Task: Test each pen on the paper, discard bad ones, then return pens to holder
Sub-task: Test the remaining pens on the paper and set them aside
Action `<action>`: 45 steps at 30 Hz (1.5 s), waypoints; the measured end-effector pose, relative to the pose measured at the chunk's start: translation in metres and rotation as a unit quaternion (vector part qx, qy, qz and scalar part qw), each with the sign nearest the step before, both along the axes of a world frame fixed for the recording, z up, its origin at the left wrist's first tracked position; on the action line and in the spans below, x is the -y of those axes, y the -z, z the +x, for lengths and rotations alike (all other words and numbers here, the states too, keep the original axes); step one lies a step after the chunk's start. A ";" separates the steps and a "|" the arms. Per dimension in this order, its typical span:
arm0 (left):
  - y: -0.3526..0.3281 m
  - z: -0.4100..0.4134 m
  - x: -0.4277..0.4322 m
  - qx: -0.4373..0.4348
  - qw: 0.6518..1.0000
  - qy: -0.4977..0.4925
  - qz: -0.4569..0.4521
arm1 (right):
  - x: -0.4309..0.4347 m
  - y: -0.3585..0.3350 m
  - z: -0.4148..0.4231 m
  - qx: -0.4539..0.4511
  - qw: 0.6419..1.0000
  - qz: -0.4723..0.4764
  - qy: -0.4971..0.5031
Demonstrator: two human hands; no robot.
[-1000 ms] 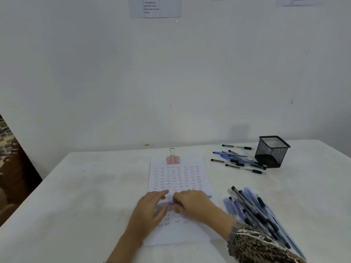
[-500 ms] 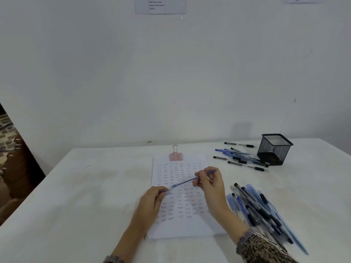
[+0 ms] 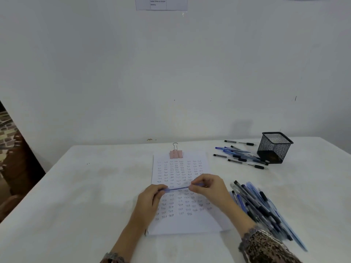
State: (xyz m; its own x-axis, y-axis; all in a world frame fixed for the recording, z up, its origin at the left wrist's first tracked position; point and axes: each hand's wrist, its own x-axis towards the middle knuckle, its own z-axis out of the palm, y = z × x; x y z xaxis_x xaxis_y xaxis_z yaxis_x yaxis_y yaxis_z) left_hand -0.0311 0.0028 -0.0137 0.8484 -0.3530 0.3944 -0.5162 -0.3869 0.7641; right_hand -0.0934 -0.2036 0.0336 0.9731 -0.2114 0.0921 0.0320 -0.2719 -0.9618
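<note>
wall notice (image 3: 161, 3) cropped, pen pile (image 3: 262, 207) blurred

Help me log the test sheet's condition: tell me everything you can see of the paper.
The paper is white and lies flat on the table, short edges near and far. A pink binder clip grips its far edge. Rows of small handwritten "Test" words cover most of it; the near strip is blank. Above its middle, the left hand and right hand hold a blue pen between them, and the left hand overlaps its left edge.
</note>
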 end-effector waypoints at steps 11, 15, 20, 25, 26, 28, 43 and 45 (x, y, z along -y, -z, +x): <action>-0.002 0.002 0.000 0.001 0.999 0.040 0.000 | 0.005 0.018 0.009 0.221 0.792 -0.564 0.079; -0.001 0.003 0.001 0.018 0.999 -0.001 0.035 | 0.017 0.010 -0.003 0.169 0.869 -0.439 0.154; 0.006 0.006 -0.001 0.005 0.980 -0.119 0.159 | 0.028 0.000 -0.011 0.087 0.951 0.235 0.181; 0.009 0.010 0.004 -0.039 0.945 -0.103 0.308 | 0.015 0.013 -0.031 0.047 0.938 0.326 0.109; 0.009 0.010 0.004 -0.042 0.944 -0.102 0.311 | 0.011 0.020 -0.034 0.043 0.954 0.278 0.100; 0.008 0.010 0.004 -0.043 0.943 -0.103 0.314 | 0.008 0.032 -0.037 0.053 0.971 0.213 0.095; 0.007 0.008 0.004 -0.040 0.945 -0.106 0.307 | -0.002 0.040 -0.035 0.044 0.985 0.076 0.150; 0.007 0.007 0.004 -0.038 0.946 -0.105 0.304 | -0.003 0.039 -0.034 0.042 0.987 0.073 0.136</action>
State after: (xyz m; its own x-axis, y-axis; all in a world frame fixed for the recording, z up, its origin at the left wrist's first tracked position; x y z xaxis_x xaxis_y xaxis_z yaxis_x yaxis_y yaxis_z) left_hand -0.0240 -0.0010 -0.0206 0.9430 -0.3151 0.1066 -0.3309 -0.8553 0.3986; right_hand -0.1271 -0.2009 -0.0051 0.8688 -0.4806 0.1191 0.0576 -0.1409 -0.9884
